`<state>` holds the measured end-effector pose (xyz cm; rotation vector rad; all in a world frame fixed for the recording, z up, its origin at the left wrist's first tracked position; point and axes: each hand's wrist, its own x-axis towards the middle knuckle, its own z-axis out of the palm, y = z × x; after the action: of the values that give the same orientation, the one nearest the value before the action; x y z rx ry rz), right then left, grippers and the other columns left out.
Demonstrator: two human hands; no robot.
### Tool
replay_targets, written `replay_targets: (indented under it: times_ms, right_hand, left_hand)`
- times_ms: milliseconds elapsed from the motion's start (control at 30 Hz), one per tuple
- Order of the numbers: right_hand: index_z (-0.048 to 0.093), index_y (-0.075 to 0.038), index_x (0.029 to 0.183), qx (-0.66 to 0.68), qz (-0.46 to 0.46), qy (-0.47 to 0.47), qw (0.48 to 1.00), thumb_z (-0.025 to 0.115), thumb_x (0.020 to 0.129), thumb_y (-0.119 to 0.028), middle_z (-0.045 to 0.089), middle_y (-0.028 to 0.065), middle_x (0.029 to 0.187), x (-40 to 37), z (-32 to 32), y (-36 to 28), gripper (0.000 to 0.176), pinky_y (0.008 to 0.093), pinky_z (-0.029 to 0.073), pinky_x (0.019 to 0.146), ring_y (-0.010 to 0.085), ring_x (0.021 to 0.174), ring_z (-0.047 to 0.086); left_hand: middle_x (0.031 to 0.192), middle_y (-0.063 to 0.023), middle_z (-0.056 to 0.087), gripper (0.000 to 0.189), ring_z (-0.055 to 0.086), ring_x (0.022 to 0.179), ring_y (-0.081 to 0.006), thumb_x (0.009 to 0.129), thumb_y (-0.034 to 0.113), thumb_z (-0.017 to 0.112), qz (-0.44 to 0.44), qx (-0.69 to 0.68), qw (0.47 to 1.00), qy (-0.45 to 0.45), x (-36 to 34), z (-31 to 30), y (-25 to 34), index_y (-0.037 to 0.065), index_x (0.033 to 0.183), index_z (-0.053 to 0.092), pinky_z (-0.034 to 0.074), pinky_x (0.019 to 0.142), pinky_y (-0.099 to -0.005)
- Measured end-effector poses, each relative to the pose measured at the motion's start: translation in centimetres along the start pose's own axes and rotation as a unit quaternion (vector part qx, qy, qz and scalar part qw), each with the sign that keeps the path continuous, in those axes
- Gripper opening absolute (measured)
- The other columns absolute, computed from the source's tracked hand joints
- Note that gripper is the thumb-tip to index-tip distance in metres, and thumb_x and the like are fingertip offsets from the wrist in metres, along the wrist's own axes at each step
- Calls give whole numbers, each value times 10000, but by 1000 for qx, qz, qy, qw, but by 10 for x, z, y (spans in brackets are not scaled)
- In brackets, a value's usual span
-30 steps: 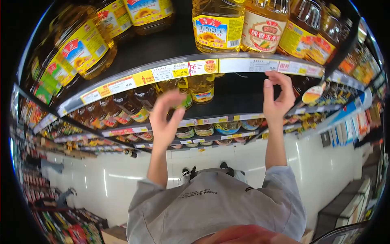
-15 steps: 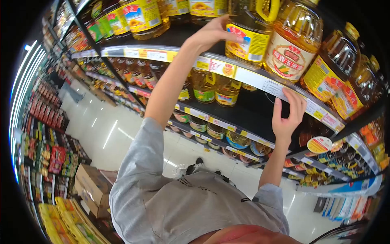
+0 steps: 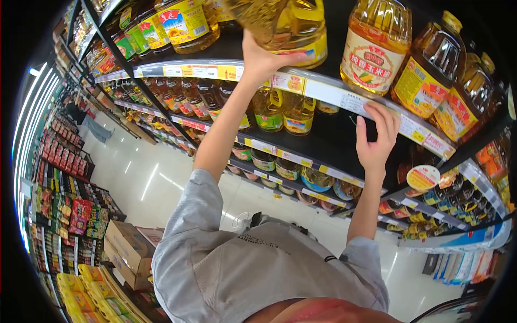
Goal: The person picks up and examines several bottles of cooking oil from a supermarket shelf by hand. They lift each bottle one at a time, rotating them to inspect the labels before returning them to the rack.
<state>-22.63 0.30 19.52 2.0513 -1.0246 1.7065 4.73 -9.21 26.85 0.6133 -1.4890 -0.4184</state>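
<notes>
At the top of the view, my left hand [image 3: 265, 58] is closed on a large bottle of cooking oil [image 3: 302, 33]. Its thumb lies across the yellow and blue label, while its other fingers are mostly hidden by the bottle. The bottle is tilted to the left above the shelf's front edge. Farther right, my right hand [image 3: 377, 137] rests its fingertips on the price strip [image 3: 328, 92]. Its thumb stands apart and nothing is held in it. Above that hand stands a corn oil bottle [image 3: 375, 51] with a cream label, upright on the shelf.
More oil bottles [image 3: 186, 24] line the upper shelf on the left, and others [image 3: 425, 72] stand at the right. Lower shelves carry smaller bottles [image 3: 267, 110]. A round white tag [image 3: 423, 177] juts out at right. Cardboard boxes [image 3: 126, 250] stand behind at lower left.
The oil bottle in my left hand has moved left, away from the corn oil bottle, and tipped over to the left. My right hand stays at the shelf edge.
</notes>
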Motion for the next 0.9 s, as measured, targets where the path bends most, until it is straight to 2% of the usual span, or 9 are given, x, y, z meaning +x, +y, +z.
replay_targets:
  times_ms: [100, 167, 300, 367, 500, 567, 700, 800, 900]
  right_hand:
    - [668, -47, 1025, -9, -5, -3, 1000, 725, 761, -29, 657, 81, 1101, 1, -1, 0, 271, 377, 438, 901, 293, 1015, 556]
    - [669, -50, 1028, -15, 3, -12, 1000, 723, 763, -25, 657, 82, 1097, 2, -2, -1, 272, 377, 438, 903, 293, 1015, 558]
    - [679, -49, 1032, 5, 41, 2, 999, 718, 782, -32, 673, 91, 1071, -2, -1, -7, 254, 372, 439, 914, 290, 1016, 573]
    - [687, -41, 1026, 54, 68, 52, 995, 694, 819, -30, 689, 97, 1029, -13, 4, -9, 208, 343, 463, 882, 257, 986, 604]
    - [655, 20, 1042, 258, 222, 103, 935, 607, 921, -29, 682, 105, 1003, -50, 19, -58, 139, 261, 494, 775, 140, 882, 631]
    - [633, 25, 1091, 342, 294, 42, 892, 596, 940, -49, 683, 121, 1012, -75, 26, -82, 172, 260, 499, 779, 148, 893, 642]
    - [572, 27, 1202, 406, 407, -98, 813, 569, 969, -175, 664, 164, 1108, -131, 43, -114, 309, 312, 528, 789, 213, 953, 654]
    - [475, 10, 1344, 439, 495, -154, 734, 567, 956, -384, 610, 173, 1251, -163, 43, -135, 561, 325, 532, 816, 246, 1067, 635]
    - [448, -28, 1406, 435, 572, -169, 674, 573, 943, -422, 581, 129, 1305, -187, 36, -148, 620, 355, 487, 907, 219, 1133, 598]
  left_hand:
    - [1099, -132, 643, 777, 650, 988, -207, 573, 103, 941, 77, 39, 994, 71, -13, 1, 3, -48, 1193, 497, 554, 847, -319]
    - [1054, -118, 639, 697, 681, 867, -208, 621, -45, 859, 142, -29, 978, 152, -15, -9, 21, -56, 1223, 508, 600, 740, -324]
    - [1116, -128, 613, 639, 662, 926, -215, 722, -62, 745, 102, -84, 972, 196, -54, -59, 64, 1, 1300, 482, 603, 801, -407]
    - [1104, -127, 614, 767, 638, 860, -177, 639, -114, 785, 6, -206, 960, 191, -90, -96, 68, -47, 1314, 428, 562, 799, -322]
    - [1149, -129, 594, 858, 622, 977, -210, 592, 7, 835, -76, -146, 969, 185, -172, -109, 86, -43, 1334, 408, 543, 853, -328]
    - [1182, -144, 588, 868, 620, 1027, -240, 577, 58, 858, -141, -147, 975, 94, -216, -120, 72, -48, 1321, 425, 530, 899, -356]
    - [1149, -147, 636, 777, 646, 993, -220, 597, 65, 869, -301, -200, 931, 43, -266, -101, 64, -59, 1264, 489, 516, 924, -365]
    - [1118, -132, 662, 713, 644, 1000, -198, 628, 34, 858, -389, -190, 901, -21, -293, -92, 53, -56, 1246, 514, 512, 917, -346]
    - [1123, -124, 665, 656, 644, 1004, -191, 651, 10, 845, -490, -215, 840, -90, -305, -79, 46, -50, 1227, 537, 511, 908, -330]
